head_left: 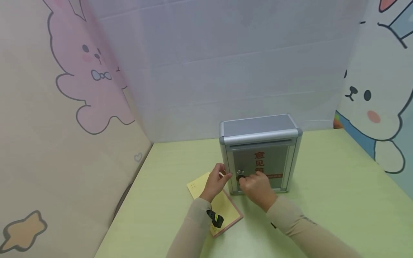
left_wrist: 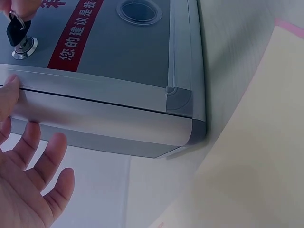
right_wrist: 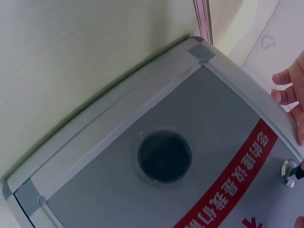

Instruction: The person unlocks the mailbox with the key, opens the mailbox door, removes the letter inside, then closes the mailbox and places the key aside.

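Observation:
A grey metal suggestion box with silver edges and red characters stands upright on the table. At its left side is my left hand; in the left wrist view the thumb touches the front edge, and the loosely bent fingers lie along the side. My right hand is at the box's front and pinches a black-headed key at the round metal lock. The right fingers cover part of the key and its ring.
A yellow pad with a pink edge lies under my left forearm, left of the box. The box front has a round window and a red strip. Behind the table hangs a pale curtain.

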A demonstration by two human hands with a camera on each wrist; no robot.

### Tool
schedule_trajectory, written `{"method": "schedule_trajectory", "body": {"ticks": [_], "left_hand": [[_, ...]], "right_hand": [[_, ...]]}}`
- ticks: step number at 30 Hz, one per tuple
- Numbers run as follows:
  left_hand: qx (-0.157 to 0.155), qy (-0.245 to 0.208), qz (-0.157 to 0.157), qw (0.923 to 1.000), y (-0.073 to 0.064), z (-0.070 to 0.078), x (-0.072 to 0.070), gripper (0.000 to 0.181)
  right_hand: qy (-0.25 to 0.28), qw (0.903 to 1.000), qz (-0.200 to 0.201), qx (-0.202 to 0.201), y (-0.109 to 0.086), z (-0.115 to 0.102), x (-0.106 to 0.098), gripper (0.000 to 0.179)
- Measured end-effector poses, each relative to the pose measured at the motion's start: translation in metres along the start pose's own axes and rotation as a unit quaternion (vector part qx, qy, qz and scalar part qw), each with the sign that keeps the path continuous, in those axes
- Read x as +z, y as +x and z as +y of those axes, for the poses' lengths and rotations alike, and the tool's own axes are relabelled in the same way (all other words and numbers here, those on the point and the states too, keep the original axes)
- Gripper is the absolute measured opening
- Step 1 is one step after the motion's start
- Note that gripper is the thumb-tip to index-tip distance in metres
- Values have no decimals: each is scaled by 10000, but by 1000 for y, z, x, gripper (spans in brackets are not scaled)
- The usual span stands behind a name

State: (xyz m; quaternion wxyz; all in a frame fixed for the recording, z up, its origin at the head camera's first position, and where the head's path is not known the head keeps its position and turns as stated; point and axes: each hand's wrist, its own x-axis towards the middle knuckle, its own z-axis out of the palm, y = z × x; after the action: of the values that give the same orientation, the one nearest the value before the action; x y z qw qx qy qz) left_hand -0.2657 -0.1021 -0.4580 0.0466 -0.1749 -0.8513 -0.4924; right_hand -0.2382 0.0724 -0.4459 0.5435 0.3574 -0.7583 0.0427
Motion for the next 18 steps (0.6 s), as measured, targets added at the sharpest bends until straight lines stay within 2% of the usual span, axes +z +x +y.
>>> {"method": "schedule_trajectory", "body": {"ticks": [3, 6, 10, 12, 14, 15, 16, 17, 18], "left_hand": [[18, 48, 27, 10000, 0, 0, 2, 20], [13, 96, 39, 9999, 0, -1, 1, 21], [-25, 44, 4, 10000, -1, 0, 2, 21], [-35, 1, -18, 10000, -2, 0, 2, 20], [-40, -53, -18, 10000, -3, 1, 2, 20], [-34, -61, -9, 10000, -3, 1, 2, 20], [-31, -68, 2, 10000, -3, 1, 2, 20], [-28, -80, 14, 10000, -3, 2, 2, 20], [-26, -86, 30, 10000, -3, 2, 1, 20]], "right_hand": [[-131, 9999, -18, 5, -3, -2, 1, 39], [-256, 9996, 133, -11, -4, -2, 3, 42], [-112, 9998, 189, -11, -3, 2, 0, 42], [72, 9998, -22, 160, -3, 3, -5, 38], [327, 9961, -528, 623, -4, 3, -11, 31], [580, 9891, -903, 1003, -5, 2, -14, 25], [934, 9750, -1331, 1512, -5, 1, -17, 19], [1425, 9497, -1779, 2149, -5, -1, -20, 14], [1888, 9138, -2191, 2851, -4, -2, -22, 16]]}}
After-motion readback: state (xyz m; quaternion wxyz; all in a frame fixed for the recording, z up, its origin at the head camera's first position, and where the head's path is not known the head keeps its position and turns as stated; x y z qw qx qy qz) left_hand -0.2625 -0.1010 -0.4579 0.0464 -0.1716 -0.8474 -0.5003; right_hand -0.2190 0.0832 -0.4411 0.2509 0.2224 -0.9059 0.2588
